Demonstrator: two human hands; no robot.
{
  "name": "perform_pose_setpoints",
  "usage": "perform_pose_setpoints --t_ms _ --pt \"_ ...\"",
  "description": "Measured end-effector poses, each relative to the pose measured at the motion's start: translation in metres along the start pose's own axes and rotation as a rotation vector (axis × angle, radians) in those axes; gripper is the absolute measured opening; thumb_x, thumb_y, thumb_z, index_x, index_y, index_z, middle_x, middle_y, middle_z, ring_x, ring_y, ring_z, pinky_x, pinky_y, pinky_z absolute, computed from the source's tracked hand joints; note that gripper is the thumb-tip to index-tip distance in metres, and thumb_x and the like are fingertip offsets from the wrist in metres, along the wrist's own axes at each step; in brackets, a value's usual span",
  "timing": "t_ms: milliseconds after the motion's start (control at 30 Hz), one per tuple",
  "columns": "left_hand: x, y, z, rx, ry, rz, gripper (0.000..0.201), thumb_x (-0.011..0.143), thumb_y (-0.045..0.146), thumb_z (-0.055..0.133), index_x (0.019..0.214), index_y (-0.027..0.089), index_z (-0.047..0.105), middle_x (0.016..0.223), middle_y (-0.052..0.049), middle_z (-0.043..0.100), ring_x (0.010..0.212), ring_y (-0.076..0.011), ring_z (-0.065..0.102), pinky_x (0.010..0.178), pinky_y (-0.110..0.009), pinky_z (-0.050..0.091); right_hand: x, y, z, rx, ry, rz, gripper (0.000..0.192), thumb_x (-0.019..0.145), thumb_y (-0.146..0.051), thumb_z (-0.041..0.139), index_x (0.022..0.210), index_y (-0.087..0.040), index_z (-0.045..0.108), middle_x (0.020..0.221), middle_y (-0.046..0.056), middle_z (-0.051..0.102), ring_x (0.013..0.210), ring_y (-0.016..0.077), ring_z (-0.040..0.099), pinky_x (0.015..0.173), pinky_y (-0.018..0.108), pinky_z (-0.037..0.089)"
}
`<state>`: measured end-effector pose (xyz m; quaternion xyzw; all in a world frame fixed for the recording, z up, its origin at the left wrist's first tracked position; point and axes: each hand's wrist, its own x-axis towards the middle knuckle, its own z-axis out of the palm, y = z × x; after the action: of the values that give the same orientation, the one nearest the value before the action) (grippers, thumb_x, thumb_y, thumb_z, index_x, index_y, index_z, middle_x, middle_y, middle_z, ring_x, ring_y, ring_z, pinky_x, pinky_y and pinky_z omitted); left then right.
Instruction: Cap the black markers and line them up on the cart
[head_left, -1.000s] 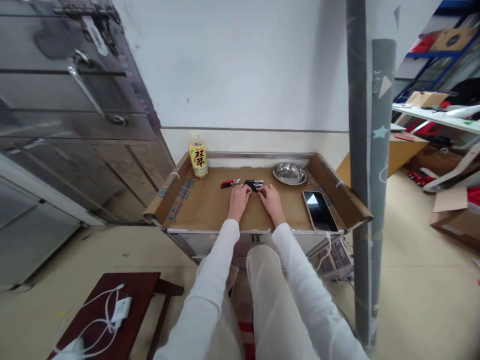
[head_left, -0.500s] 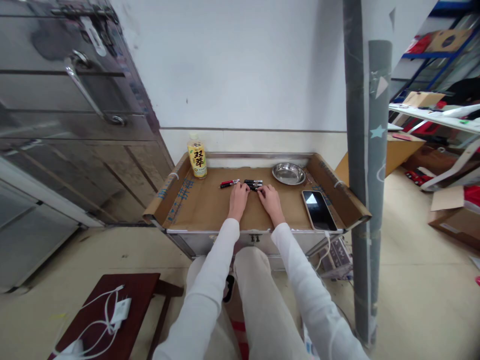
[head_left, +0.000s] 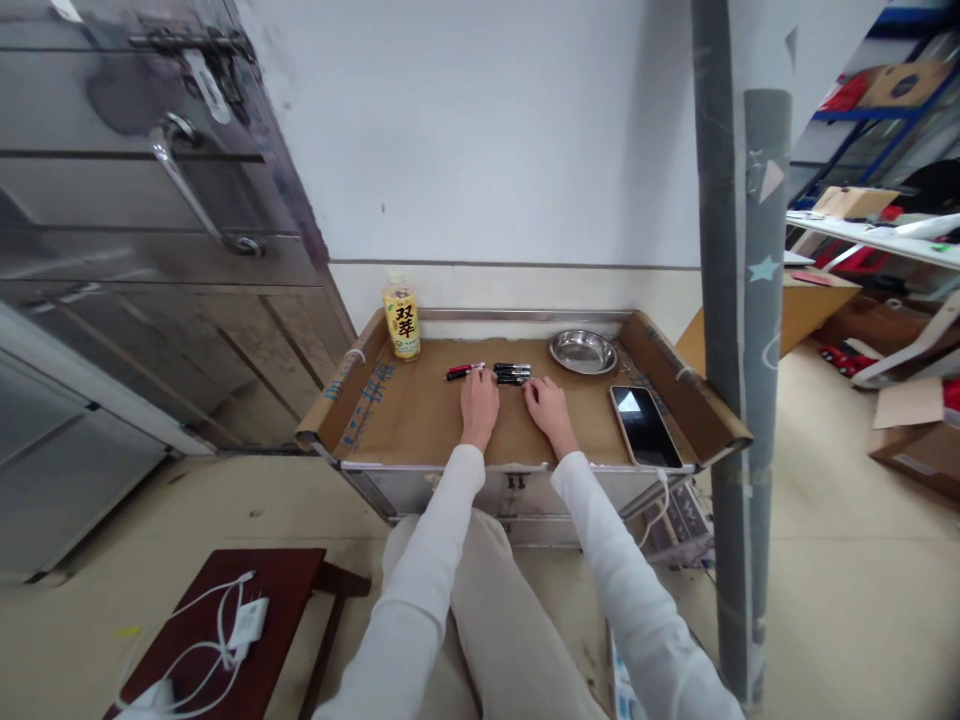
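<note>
Head view: left hand (head_left: pixel 480 405) and right hand (head_left: pixel 547 407) rest palm-down on the desk (head_left: pixel 420 420), fingers loosely spread, gripping nothing. The black pens (head_left: pixel 512 373) lie just beyond the fingertips; whether the fingertips touch them cannot be told. A red pen (head_left: pixel 463 371) lies beside them to the left. Bottle (head_left: pixel 403 320), bowl (head_left: pixel 583 351) and phone (head_left: pixel 645 425) stand apart. Risk: a careless forward push may roll the pens and scatter the group.

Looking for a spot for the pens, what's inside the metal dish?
The metal dish shows only its bare, shiny bottom. Its near inner wall is hidden behind the rim.
</note>
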<state>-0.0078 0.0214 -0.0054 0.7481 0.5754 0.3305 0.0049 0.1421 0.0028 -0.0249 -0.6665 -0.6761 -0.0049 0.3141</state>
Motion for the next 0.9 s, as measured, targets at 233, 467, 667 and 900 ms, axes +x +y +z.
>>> perform_pose_setpoints --t_ms 233,467,667,900 --pt "0.000 -0.005 0.007 0.031 0.164 -0.254 0.039 0.089 0.004 0.029 0.121 0.007 0.052 0.132 -0.026 0.051 0.128 -0.0327 0.046 0.104 -0.048 0.037 -0.001 0.003 0.002 0.039 0.018 -0.010 0.026 0.096 -0.023 0.042 0.094 -0.016 0.067 0.094 0.009 0.065 0.086 0.0198 0.057 0.076 0.029 0.037" --pt "0.000 0.000 0.005 -0.004 0.133 -0.331 0.036 0.090 0.008 0.028 0.115 0.007 0.054 0.124 -0.028 0.054 0.123 -0.0360 0.047 0.100 -0.055 0.037 -0.001 0.004 0.004 0.085 0.054 -0.013 0.027 0.095 -0.023 0.041 0.093 -0.016 0.067 0.091 0.010 0.061 0.083 0.0206 0.055 0.080 0.032 0.041" --pt "0.001 -0.001 0.010 0.073 0.219 -0.385 0.027 0.092 0.013 0.032 0.104 0.011 0.056 0.114 -0.023 0.058 0.113 -0.0334 0.052 0.095 -0.051 0.040 -0.001 0.000 0.001 0.131 0.122 -0.033 0.027 0.092 -0.019 0.039 0.100 -0.013 0.064 0.101 0.014 0.056 0.095 0.0243 0.053 0.089 0.038 0.045" --pt "0.005 -0.001 0.000 -0.132 0.063 -0.258 0.027 0.100 0.024 0.032 0.108 0.012 0.056 0.112 -0.017 0.060 0.104 -0.0267 0.059 0.094 -0.043 0.045 -0.001 -0.014 -0.013 0.227 0.131 -0.150 0.052 0.088 -0.013 0.039 0.140 -0.019 0.043 0.132 0.015 0.047 0.123 0.0249 0.047 0.105 0.042 0.041"
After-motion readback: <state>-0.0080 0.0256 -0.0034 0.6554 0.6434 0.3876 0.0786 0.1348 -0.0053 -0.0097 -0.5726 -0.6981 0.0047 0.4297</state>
